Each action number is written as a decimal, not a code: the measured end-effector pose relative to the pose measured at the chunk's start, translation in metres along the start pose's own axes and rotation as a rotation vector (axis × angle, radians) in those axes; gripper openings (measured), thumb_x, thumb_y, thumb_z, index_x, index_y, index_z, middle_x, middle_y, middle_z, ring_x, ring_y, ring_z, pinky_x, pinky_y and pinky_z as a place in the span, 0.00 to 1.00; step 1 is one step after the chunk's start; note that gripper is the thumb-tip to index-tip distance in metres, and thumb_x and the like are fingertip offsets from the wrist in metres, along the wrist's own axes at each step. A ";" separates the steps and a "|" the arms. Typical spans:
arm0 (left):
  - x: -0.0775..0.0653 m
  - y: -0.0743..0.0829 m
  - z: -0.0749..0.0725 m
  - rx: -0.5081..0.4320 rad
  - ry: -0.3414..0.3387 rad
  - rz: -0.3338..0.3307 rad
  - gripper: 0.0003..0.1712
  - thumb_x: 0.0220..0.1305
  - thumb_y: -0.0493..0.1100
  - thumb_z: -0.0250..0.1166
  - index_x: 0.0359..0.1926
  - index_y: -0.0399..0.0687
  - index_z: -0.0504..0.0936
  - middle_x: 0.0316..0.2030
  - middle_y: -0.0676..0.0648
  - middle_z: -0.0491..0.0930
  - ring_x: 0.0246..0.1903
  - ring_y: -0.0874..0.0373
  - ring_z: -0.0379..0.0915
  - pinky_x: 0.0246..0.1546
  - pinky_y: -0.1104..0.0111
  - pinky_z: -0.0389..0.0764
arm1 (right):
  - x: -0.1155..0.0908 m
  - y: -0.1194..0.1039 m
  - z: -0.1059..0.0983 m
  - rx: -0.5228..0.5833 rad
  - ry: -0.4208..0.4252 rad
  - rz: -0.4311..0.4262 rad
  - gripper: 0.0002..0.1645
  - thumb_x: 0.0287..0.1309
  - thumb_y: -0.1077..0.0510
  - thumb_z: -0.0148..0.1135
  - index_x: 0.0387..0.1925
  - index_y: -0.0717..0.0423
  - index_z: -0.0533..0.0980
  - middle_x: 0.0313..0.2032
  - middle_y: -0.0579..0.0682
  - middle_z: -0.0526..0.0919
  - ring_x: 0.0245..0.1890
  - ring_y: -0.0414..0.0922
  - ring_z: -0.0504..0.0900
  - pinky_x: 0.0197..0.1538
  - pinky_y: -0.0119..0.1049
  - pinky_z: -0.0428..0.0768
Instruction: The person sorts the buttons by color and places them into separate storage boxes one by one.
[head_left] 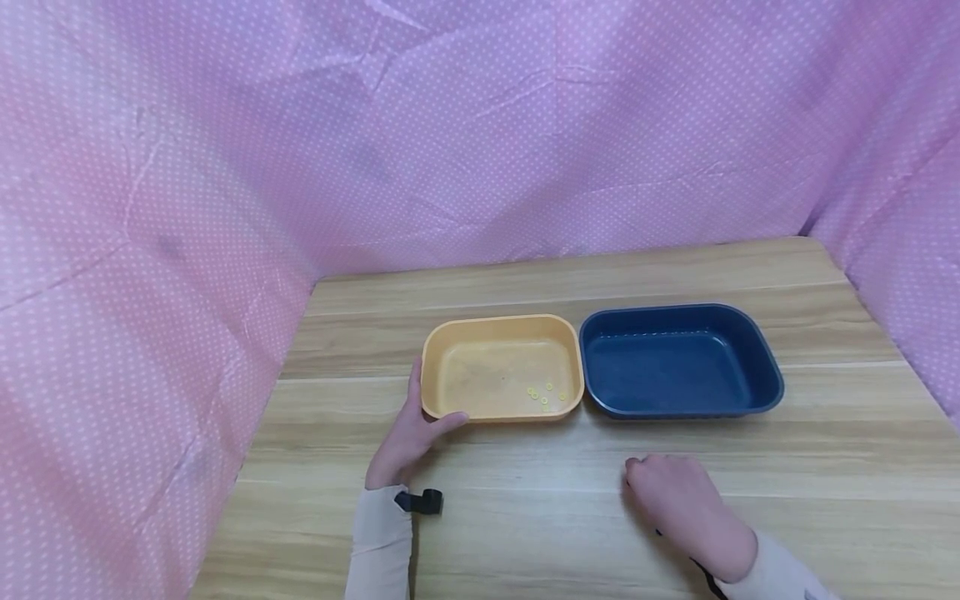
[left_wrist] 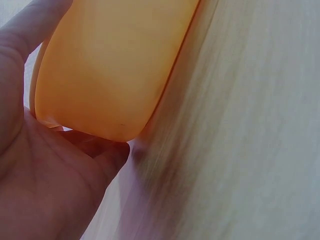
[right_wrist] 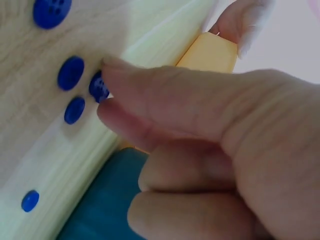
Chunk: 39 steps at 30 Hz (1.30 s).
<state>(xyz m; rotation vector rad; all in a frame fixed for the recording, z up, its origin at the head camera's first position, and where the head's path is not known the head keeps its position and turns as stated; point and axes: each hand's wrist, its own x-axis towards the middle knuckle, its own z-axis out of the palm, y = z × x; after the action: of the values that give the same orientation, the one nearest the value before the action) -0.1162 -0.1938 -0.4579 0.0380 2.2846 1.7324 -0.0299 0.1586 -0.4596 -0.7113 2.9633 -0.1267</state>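
Note:
At the yellow tray [head_left: 480, 358], my left hand [head_left: 408, 429] grips the left end, thumb along the near rim and fingers round the side. The left wrist view shows that tray's outer wall [left_wrist: 120, 65] between thumb and fingers. Several small yellow rings [head_left: 544, 401] lie inside it, toward the right. In front of the dark blue tray [head_left: 675, 367], my right hand [head_left: 682, 500] is low over the table with its fingers curled. Its thumb and forefinger pinch a blue button [right_wrist: 98, 86], seen in the right wrist view; the hand hides it in the head view.
More blue buttons [right_wrist: 70, 73] lie on the wooden table [head_left: 525, 517] around the right fingertips. The two trays stand side by side, ends nearly together. Pink dotted cloth [head_left: 480, 150] hangs behind the table and at both sides.

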 end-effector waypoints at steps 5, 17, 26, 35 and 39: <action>0.006 -0.013 -0.002 0.005 0.001 -0.002 0.70 0.54 0.40 0.75 0.76 0.61 0.26 0.76 0.48 0.39 0.72 0.51 0.45 0.71 0.56 0.43 | -0.004 -0.003 0.002 -0.004 0.034 0.004 0.15 0.45 0.70 0.63 0.16 0.52 0.69 0.13 0.47 0.68 0.13 0.43 0.67 0.13 0.41 0.65; 0.013 -0.033 -0.004 0.025 0.028 0.031 0.71 0.51 0.45 0.77 0.75 0.72 0.29 0.76 0.53 0.41 0.71 0.55 0.46 0.71 0.54 0.43 | -0.011 -0.012 0.008 -0.052 0.112 0.011 0.17 0.43 0.70 0.63 0.12 0.53 0.67 0.11 0.46 0.66 0.11 0.43 0.63 0.12 0.40 0.65; 0.013 -0.033 -0.004 0.025 0.036 0.035 0.72 0.50 0.47 0.78 0.76 0.65 0.29 0.76 0.53 0.42 0.72 0.55 0.44 0.71 0.55 0.43 | -0.013 -0.013 0.009 -0.083 0.138 -0.008 0.18 0.41 0.70 0.62 0.11 0.51 0.66 0.11 0.46 0.65 0.11 0.42 0.62 0.12 0.40 0.64; 0.013 -0.033 -0.004 0.015 0.018 0.019 0.71 0.51 0.46 0.77 0.76 0.66 0.27 0.75 0.54 0.40 0.71 0.56 0.44 0.71 0.57 0.43 | -0.016 -0.012 0.014 -0.120 0.137 -0.106 0.10 0.44 0.69 0.60 0.18 0.55 0.69 0.14 0.47 0.66 0.12 0.42 0.61 0.15 0.38 0.64; 0.013 -0.030 -0.004 0.023 0.012 -0.007 0.71 0.53 0.43 0.76 0.76 0.65 0.26 0.76 0.52 0.39 0.71 0.55 0.44 0.71 0.57 0.43 | -0.017 -0.013 0.018 -0.126 0.188 -0.106 0.09 0.45 0.69 0.56 0.18 0.56 0.68 0.14 0.46 0.64 0.11 0.40 0.60 0.14 0.38 0.62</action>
<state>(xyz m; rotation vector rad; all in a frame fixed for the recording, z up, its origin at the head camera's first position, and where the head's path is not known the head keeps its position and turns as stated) -0.1256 -0.2039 -0.4885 0.0245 2.3103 1.7078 -0.0070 0.1539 -0.4753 -0.9216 3.1343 -0.0140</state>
